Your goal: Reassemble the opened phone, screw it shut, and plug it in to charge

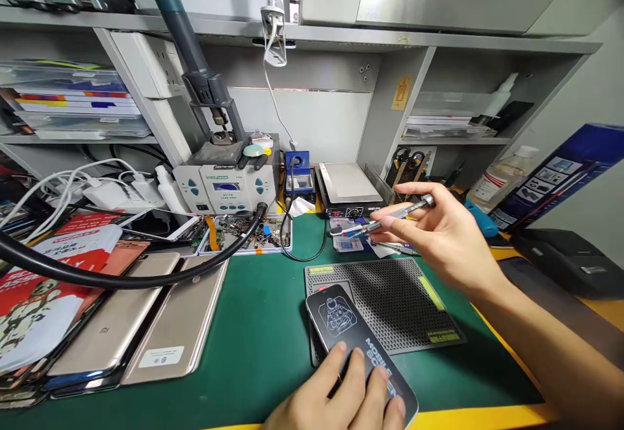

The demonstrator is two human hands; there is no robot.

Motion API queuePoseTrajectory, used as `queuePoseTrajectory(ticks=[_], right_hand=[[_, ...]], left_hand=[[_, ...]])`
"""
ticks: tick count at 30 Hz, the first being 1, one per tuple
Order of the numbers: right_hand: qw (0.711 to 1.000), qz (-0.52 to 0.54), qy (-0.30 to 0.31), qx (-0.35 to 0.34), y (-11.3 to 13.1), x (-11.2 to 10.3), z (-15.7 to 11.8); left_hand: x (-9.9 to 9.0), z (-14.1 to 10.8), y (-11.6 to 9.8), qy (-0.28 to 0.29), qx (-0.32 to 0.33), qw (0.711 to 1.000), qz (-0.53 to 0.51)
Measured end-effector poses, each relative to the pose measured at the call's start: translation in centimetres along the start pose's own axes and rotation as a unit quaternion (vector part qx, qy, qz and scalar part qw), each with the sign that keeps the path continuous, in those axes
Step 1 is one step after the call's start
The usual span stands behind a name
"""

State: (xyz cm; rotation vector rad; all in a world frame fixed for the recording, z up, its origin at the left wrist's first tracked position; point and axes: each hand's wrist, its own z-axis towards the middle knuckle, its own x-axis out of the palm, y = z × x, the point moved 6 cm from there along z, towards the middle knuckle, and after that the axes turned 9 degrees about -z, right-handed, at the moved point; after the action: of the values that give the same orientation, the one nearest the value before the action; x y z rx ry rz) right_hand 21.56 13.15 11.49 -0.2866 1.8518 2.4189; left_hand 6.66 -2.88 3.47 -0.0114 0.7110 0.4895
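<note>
At the front of the bench a smartphone (341, 316) lies tilted, its far end on a dark perforated mat (394, 306). White text and an astronaut drawing show on its black face. My left hand (344, 394) rests over the near part of it, fingers bent onto the face; the thumb is hidden. Raised above the mat's far right side, my right hand (446, 235) pinches a slim silver screwdriver (407, 210). The screwdriver points left, and its tip is hard to tell from the small tools behind it.
Phone shells (173, 326) and packets lie stacked at left. A thick black hose (146, 280) arches over them from the soldering station (224, 186). Behind the mat stand a parts tray (287, 248) and a flat hot plate (351, 183). A black case (570, 261) sits at right.
</note>
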Motion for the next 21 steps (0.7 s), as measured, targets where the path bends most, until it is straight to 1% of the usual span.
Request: queuePoseTrajectory(ticks=[3,6,10,14,17,19,21], right_hand=[[1.0,0.024,-0.006,0.013,-0.7,-0.5,-0.3],[0.999,0.044,0.001,0.027,-1.4,-0.5,-0.5],[0.998,0.05,0.017,0.045,-2.4,-0.1,-0.6],[0.998,0.044,0.009,0.053,-3.7,0.3,-0.5],[0.998,0.043,0.01,0.055,-4.5,0.7,-0.2],[0.997,0.045,0.01,0.055,-4.8,1.0,-0.1],[0.997,0.047,0.006,0.055,-4.9,1.1,0.0]], left_hand=[[0.2,-0.5,0.0,0.056,0.0,0.998,0.007],[0.1,-0.7,0.3,0.081,-0.009,0.997,0.003],[-0.1,-0.4,0.9,0.069,-0.03,0.997,-0.009],[-0.3,0.0,1.4,0.064,-0.051,0.996,-0.035],[-0.4,0.1,1.7,0.048,-0.066,0.996,-0.048],[-0.4,0.0,1.9,0.035,-0.081,0.995,-0.054],[-0.2,-0.1,2.0,0.035,-0.093,0.993,-0.059]])
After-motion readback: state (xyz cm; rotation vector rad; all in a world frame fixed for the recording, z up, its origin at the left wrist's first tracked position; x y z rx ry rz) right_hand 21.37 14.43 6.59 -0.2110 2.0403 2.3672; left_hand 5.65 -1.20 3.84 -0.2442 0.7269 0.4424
